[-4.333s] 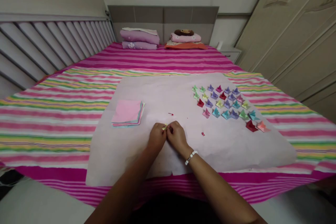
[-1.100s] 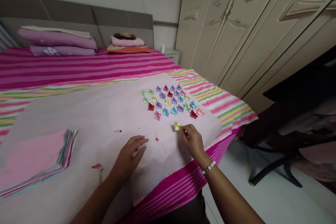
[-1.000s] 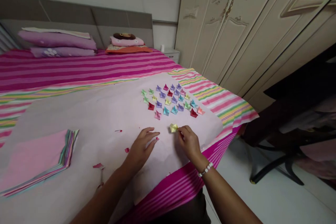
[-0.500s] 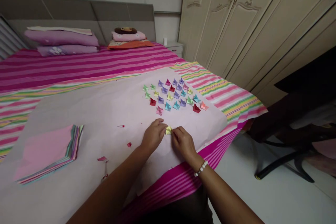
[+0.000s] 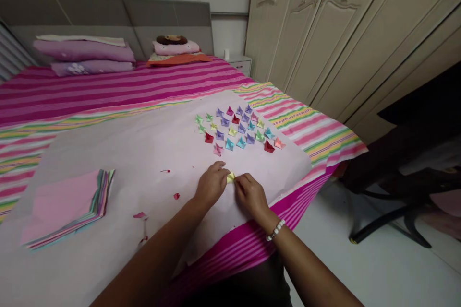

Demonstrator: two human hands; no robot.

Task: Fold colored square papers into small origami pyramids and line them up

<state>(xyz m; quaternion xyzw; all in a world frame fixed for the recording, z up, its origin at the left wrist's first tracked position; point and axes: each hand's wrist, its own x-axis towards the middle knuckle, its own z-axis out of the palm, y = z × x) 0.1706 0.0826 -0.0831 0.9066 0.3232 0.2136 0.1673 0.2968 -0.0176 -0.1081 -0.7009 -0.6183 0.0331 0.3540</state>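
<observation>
Folded paper shapes look done at twelve o'clock from the yellow paper piece — its nine o'clock edge pinched by the left hand, its three o'clock edge by the right hand — while a stack of flat sheets, well off at nine, seems unworked.

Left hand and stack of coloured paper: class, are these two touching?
Apart. The head view shows a broad stretch of white sheet between the left hand and the stack of coloured paper.
</observation>
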